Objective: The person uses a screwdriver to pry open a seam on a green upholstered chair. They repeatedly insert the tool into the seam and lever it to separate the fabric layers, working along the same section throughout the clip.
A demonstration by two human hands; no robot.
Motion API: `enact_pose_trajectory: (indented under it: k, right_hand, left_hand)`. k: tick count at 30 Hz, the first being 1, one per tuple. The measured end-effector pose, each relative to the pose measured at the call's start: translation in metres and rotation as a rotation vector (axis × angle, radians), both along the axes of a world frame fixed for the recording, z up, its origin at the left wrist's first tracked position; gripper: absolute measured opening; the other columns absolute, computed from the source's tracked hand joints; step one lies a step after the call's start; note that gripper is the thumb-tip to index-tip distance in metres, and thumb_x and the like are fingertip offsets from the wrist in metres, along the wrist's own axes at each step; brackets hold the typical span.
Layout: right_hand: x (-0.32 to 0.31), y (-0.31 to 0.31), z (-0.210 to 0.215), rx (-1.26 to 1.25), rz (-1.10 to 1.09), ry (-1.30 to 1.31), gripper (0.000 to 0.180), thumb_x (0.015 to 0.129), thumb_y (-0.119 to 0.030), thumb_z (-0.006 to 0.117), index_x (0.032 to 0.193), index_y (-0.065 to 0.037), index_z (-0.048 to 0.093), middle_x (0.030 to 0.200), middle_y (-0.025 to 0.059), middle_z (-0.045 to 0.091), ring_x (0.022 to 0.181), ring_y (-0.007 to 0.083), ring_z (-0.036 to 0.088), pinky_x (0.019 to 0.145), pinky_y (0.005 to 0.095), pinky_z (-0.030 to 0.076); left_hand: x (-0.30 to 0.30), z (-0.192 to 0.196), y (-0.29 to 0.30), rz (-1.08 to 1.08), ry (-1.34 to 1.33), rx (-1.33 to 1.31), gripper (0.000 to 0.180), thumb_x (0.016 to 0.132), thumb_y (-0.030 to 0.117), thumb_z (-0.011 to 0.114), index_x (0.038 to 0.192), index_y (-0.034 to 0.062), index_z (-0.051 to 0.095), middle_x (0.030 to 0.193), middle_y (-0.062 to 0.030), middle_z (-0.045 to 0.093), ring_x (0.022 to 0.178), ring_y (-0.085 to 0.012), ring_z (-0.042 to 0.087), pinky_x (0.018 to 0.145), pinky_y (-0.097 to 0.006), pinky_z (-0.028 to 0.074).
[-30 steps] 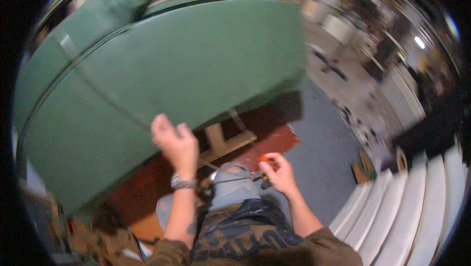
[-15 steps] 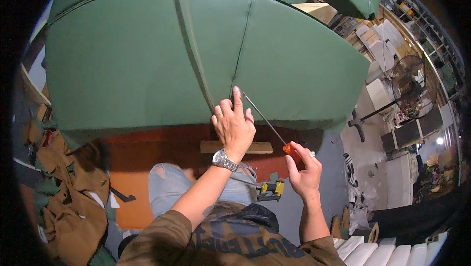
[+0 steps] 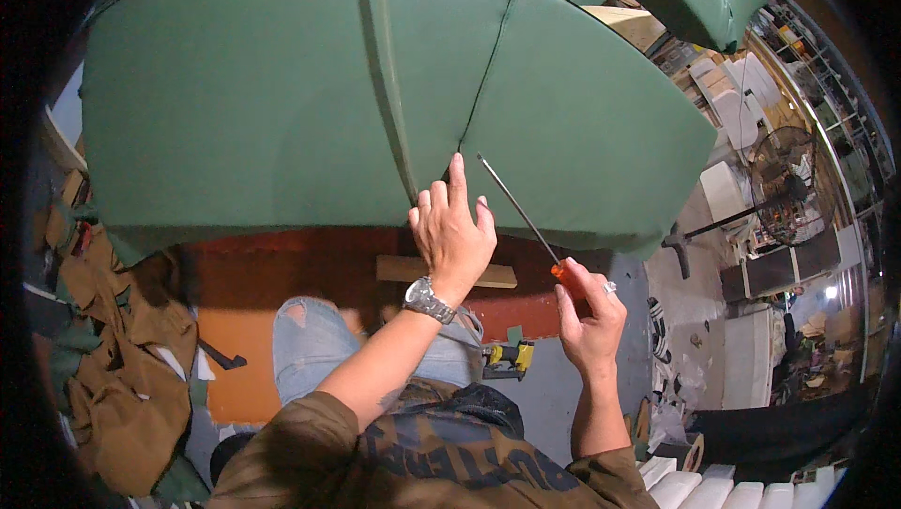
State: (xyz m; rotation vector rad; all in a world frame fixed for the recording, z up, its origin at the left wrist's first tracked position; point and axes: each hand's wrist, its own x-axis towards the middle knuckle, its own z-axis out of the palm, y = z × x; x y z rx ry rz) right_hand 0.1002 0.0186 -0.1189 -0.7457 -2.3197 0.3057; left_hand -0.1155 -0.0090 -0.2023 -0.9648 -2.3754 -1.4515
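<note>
Green upholstery [image 3: 244, 115] on a large padded piece spreads in front of me. A seam [image 3: 489, 59] runs down it, with a long fabric strip [image 3: 383, 68] to its left. My left hand [image 3: 452, 242] lies at the lower cover, index finger stretched to the seam's lower end and thumb apart; its other fingers bend near the strip's lower end. My right hand [image 3: 593, 317] is closed round the orange handle of a screwdriver [image 3: 521, 213]. The screwdriver's shaft slants up left, its tip just right of my left index finger; whether it touches the cover I cannot tell.
A wooden batten [image 3: 402, 269] lies below the cover's lower edge. A yellow and black staple gun [image 3: 507, 359] rests by my knee. Brown fabric [image 3: 131, 349] is heaped at the left. A black fan [image 3: 786, 185] stands at the right, near white panels.
The cover and seam sit a little differently in view. My left index fingertip is now nearer the seam. The screwdriver stays in my right hand, its tip still beside that finger.
</note>
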Motion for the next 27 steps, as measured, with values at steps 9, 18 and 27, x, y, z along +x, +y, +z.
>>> enact_pose_trajectory:
  k: [9, 18, 27]
  right_hand:
    - [-0.018, 0.008, 0.007, 0.1, 0.007, -0.041, 0.046, 0.088, -0.001, 0.082, 0.132, -0.014, 0.08, 0.103, 0.0122, 0.079, 0.085, 0.0281, 0.077, 0.075, 0.0368, 0.061]
    - [-0.026, -0.002, 0.019, 0.259, -0.099, -0.214, 0.053, 0.087, -0.007, 0.083, 0.137, -0.024, 0.079, 0.099, 0.0071, 0.076, 0.076, 0.0281, 0.074, 0.066, 0.0386, 0.059]
    - [-0.027, -0.002, 0.055, 0.39, -0.075, -0.376, 0.049, 0.09, -0.011, 0.083, 0.137, -0.025, 0.078, 0.098, 0.0059, 0.075, 0.074, 0.0272, 0.074, 0.062, 0.04, 0.058]
  left_hand:
    - [-0.01, -0.003, -0.006, -0.158, -0.191, -0.113, 0.077, 0.106, 0.024, 0.06, 0.175, 0.021, 0.028, 0.062, -0.0195, 0.067, 0.057, -0.0456, 0.068, 0.057, -0.06, 0.055]
    - [-0.013, -0.01, -0.01, -0.216, -0.216, -0.055, 0.082, 0.104, 0.021, 0.062, 0.177, 0.0213, 0.024, 0.064, -0.0187, 0.068, 0.058, -0.0431, 0.069, 0.06, -0.057, 0.057]
    - [-0.015, -0.01, -0.003, -0.307, -0.291, 0.027, 0.086, 0.104, 0.019, 0.061, 0.178, 0.0209, 0.018, 0.062, -0.02, 0.066, 0.059, -0.0453, 0.068, 0.062, -0.059, 0.056]
